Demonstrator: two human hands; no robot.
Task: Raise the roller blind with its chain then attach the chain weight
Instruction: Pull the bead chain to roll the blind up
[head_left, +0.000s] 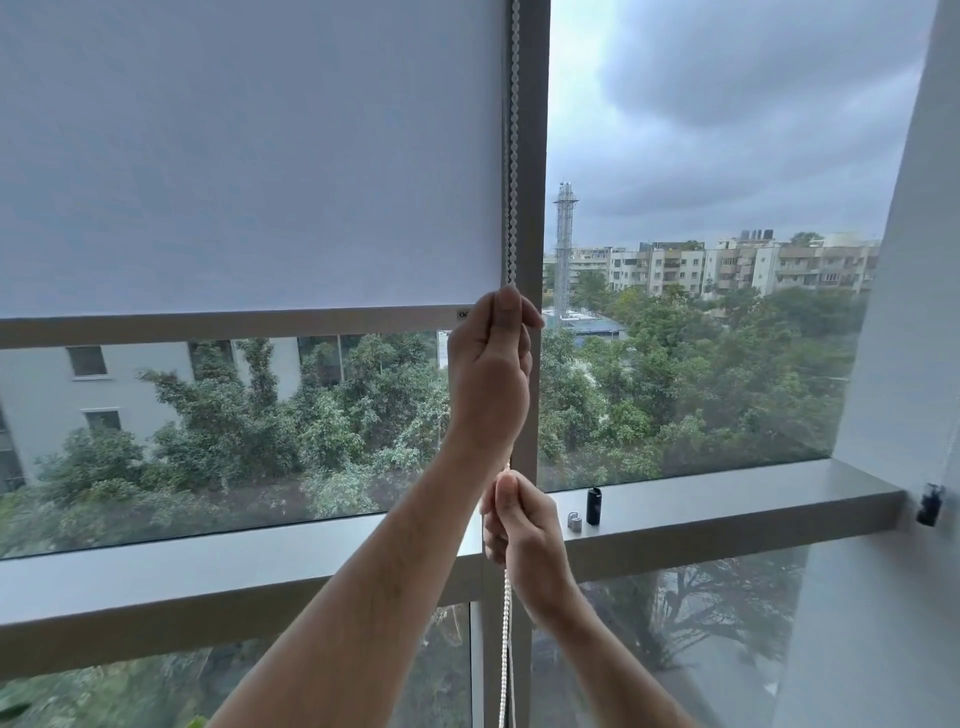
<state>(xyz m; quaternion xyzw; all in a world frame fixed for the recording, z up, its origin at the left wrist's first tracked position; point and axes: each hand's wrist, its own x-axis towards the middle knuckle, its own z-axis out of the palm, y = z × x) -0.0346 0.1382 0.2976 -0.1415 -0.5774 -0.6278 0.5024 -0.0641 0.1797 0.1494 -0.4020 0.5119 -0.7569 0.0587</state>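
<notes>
Head view: left hand (488, 374) raised, fingers closed on bead chain (513, 156) at bottom rail (234, 325) of roller blind (249, 156), roughly half lowered. Right hand (527, 540) below, pinching same chain beside window mullion (532, 208). Black cylindrical chain weight (594, 505) upright on sill (727, 501), near small grey clip (574, 521), unattached.

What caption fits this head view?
Both hands, left above right, grip the bead chain beside a half-raised roller blind.

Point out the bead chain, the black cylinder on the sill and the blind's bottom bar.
bead chain (514, 156): head view, strand above the hands.
black cylinder (594, 505): head view, mid-body.
bottom bar (234, 326): head view, front face.
</notes>
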